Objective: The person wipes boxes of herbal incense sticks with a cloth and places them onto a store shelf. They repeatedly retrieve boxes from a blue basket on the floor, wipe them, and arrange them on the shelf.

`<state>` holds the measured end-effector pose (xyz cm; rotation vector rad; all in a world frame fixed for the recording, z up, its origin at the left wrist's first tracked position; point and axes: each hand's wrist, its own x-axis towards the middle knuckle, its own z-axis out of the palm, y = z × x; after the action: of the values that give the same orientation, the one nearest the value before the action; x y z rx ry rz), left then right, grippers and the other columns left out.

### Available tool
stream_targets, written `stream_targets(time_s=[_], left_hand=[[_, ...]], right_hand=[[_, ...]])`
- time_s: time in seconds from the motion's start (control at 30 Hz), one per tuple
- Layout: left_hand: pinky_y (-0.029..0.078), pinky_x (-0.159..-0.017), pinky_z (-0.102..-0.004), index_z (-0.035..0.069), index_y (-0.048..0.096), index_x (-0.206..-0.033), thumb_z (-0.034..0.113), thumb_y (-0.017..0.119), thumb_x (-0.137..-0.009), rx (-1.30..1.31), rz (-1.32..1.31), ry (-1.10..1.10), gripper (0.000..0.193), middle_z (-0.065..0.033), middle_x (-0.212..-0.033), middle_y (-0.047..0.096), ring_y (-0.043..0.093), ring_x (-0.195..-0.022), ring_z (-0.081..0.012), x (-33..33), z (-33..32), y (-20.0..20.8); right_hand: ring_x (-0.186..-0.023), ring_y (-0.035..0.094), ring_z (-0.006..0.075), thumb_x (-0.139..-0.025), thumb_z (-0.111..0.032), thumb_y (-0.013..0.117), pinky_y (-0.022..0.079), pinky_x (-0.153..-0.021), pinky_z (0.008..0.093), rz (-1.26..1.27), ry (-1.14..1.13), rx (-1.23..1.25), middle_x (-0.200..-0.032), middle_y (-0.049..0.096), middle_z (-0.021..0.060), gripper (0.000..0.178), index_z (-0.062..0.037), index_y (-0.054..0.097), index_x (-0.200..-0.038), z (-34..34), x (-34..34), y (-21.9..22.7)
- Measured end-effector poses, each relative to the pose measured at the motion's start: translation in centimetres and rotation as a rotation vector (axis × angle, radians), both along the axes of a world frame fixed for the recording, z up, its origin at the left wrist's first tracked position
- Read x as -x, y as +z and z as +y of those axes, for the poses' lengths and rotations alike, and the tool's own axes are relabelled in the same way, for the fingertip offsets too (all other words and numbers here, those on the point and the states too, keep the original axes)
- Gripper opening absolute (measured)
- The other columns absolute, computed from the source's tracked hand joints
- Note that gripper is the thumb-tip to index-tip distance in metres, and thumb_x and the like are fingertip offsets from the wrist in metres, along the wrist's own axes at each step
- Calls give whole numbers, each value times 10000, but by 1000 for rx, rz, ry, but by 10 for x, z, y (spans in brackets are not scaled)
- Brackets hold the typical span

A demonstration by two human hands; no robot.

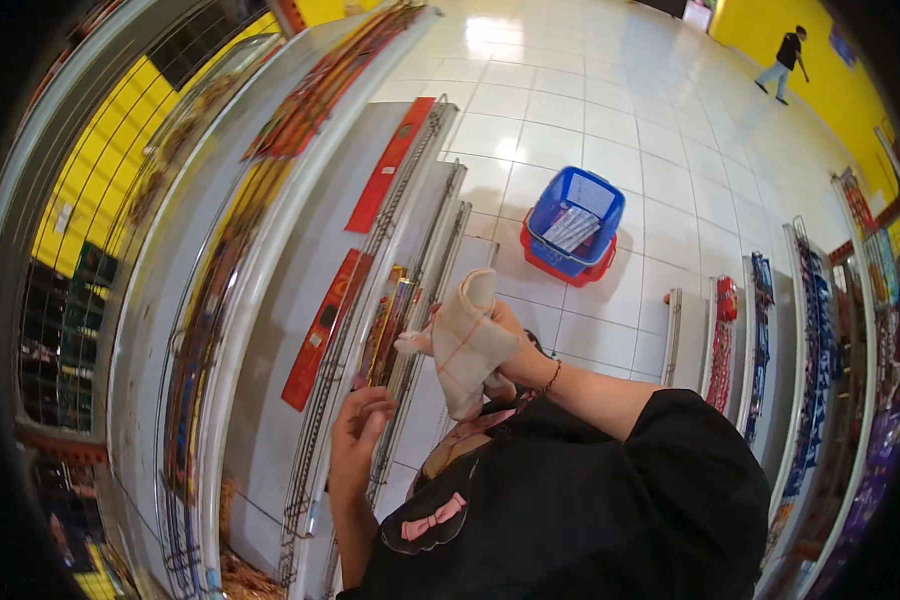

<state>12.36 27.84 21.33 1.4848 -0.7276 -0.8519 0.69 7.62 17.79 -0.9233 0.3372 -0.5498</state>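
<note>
In my right hand is a folded cream cloth with thin reddish lines, gripped in front of my body. One corner of it reaches toward the shelf. My left hand is beside the wire front rail of the left shelf, fingers loosely bent and apart, and I see nothing held in it. Just beyond those fingers, slim yellow-and-red packets lie behind the rail. Two flat red strips rest on the grey shelf board to the left.
A blue basket stands in a red one on the white tiled floor, with pale packs inside. Stocked shelves run along the right. A person walks by the far yellow wall.
</note>
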Motion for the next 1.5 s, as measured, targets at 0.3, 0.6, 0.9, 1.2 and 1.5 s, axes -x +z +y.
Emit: stream_targets(time_s=[0.3,0.6,0.9,1.2,1.5], left_hand=[[407,-787,-281,36,477,-1096,184,527,-837,-365,270,56,302,-67,-1032,544,536,-922,-168,8,-80,-102],[416,-774,-277,72,482,-1118,165,539,-827,-631,404,-69,311,-60,-1055,551,534,-940,-151,26,-208,-163],[416,-784,-267,52,468,-1127,166,528,-841,-861,630,145,314,-85,-1059,536,531,-916,-154,53,-271,-184],[414,-815,-304,34,438,-1154,216,496,-870,-1263,640,16,343,-89,-1067,534,533,-954,-173,72,-243,-221],[420,-825,-315,33,443,-1169,279,464,-882,-1198,777,117,379,-99,-1051,524,510,-940,-177,98,-259,-234]], right_hand=[[-810,576,190,-855,-255,491,480,-720,355,134,-315,-491,-913,592,67,217,-60,534,-940,-172,43,-148],[-849,578,273,-839,-270,490,452,-766,494,309,-420,-818,-953,599,117,262,-43,576,-938,-350,78,-290],[-820,586,263,-832,-217,504,488,-707,407,648,-474,-808,-929,595,133,265,11,563,-952,-464,65,-394],[-692,578,280,-820,-170,489,445,-554,418,813,-641,-906,-879,588,152,313,55,531,-1032,-524,61,-579],[-716,580,224,-757,-192,611,466,-566,347,1123,-390,-483,-849,594,136,370,64,522,-1008,-522,2,-682]])
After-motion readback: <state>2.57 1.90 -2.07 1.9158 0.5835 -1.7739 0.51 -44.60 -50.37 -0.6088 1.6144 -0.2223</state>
